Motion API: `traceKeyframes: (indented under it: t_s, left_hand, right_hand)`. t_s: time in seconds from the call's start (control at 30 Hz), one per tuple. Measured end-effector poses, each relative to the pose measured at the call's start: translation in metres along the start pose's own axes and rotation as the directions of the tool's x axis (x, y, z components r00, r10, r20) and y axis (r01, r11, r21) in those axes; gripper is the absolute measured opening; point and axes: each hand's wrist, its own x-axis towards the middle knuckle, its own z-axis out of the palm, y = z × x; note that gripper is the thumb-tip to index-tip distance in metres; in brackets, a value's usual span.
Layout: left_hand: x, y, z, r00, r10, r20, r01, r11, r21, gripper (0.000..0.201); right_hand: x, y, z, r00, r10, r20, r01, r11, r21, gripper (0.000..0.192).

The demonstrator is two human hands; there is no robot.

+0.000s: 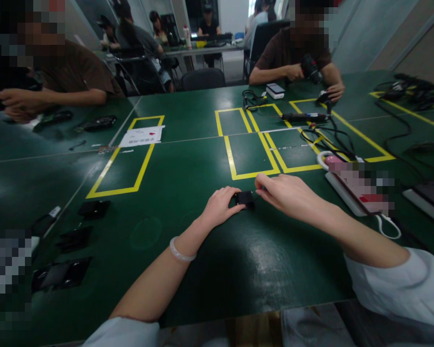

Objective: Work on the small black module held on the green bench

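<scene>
A small black box-shaped part [245, 199] rests on the green table at the middle of the view. My left hand [222, 205] grips it from the left, thumb along its near side and fingers over its far side. Just right of the part is my right hand [280, 190], its thumb and forefinger pinched together. A thin dark line shows between those fingertips and the part; I cannot make out what it is. To the left lie several black parts, among them a small block [94, 208] and a larger flat glossy piece [61, 274].
Yellow tape outlines [256, 175] mark the green table [188, 159]. A paper sheet [142, 136] lies far left. At right are a phone-like slab [361, 190] with a white strap, cables [341, 140] and a pen-shaped electric screwdriver [305, 117]. Across the table, a person holds a power tool [310, 69].
</scene>
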Motion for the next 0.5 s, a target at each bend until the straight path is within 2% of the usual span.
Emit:
traceKeyframes:
  t_s: [0.2, 0.37, 0.5]
  left_hand:
    - [-0.0002, -0.0017, 0.0009, 1.000, 0.008, -0.001, -0.008, 1.000, -0.002, 0.037]
    - [-0.0005, -0.0033, 0.0022, 1.000, 0.008, 0.000, -0.008, 1.000, 0.009, 0.038]
    - [-0.0006, -0.0037, 0.0023, 1.000, 0.011, 0.003, -0.011, 1.000, 0.008, 0.038]
  right_hand:
    - [-0.0020, -0.0018, -0.0029, 0.999, -0.017, -0.034, 0.019, 0.997, 0.077, 0.014]
    - [0.0006, -0.0018, -0.0028, 1.000, 0.005, 0.006, -0.005, 1.000, 0.001, 0.020]
    - [0.0019, -0.0006, -0.0008, 1.000, 0.015, 0.015, -0.015, 1.000, -0.025, 0.018]
